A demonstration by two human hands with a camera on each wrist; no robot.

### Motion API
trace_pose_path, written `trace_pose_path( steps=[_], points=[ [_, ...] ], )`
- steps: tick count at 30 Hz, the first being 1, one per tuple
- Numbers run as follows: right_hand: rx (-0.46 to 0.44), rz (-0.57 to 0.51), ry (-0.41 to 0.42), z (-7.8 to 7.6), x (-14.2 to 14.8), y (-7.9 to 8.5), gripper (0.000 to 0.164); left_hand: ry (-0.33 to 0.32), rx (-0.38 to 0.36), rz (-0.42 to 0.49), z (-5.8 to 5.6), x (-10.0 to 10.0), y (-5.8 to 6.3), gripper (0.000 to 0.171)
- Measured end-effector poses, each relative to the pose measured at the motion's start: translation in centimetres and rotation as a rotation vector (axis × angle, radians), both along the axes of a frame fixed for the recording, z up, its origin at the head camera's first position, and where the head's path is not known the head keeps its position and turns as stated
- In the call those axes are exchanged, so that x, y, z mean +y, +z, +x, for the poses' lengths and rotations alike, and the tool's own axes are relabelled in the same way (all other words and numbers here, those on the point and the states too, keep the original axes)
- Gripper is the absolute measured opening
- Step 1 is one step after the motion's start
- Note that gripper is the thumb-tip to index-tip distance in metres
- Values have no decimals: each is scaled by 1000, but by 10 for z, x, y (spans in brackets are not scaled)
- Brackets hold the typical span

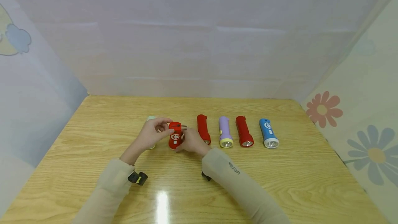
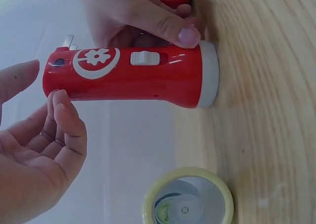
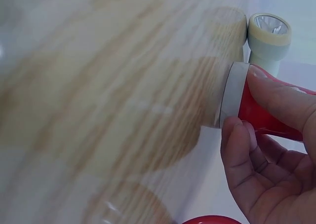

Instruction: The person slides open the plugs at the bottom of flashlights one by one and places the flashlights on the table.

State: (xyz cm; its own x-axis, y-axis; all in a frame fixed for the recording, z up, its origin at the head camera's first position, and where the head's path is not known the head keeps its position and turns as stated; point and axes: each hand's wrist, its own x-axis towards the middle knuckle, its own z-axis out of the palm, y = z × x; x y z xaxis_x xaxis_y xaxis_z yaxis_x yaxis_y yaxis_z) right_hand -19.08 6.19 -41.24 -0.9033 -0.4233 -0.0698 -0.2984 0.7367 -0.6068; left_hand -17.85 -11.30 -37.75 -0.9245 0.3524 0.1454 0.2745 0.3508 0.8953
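Observation:
A red flashlight stands upright, its pale-rimmed head down at the table and two metal plug prongs sticking out sideways near its top. My right hand grips its lower part, with thumb and fingertips by the rim. Around the tail end is my left hand: loosely bent fingertips overlap the tail's edge, while the thumb stays slightly apart from it. The side facing the left wrist camera carries a white flower emblem and a white slide switch. Behind the left hand, a pale green flashlight is partly hidden.
To the right lie a red flashlight, a purple one, another red one and a blue one, lenses facing me. The wooden table meets a cloth-covered wall at the back.

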Motion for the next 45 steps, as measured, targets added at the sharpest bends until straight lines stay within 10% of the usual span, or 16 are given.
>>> trace_pose_path(
  steps=[45],
  points=[
    [-110,-21,-56,4,4,2,29,147,153,-99,-20,19,-10,32]
  ],
)
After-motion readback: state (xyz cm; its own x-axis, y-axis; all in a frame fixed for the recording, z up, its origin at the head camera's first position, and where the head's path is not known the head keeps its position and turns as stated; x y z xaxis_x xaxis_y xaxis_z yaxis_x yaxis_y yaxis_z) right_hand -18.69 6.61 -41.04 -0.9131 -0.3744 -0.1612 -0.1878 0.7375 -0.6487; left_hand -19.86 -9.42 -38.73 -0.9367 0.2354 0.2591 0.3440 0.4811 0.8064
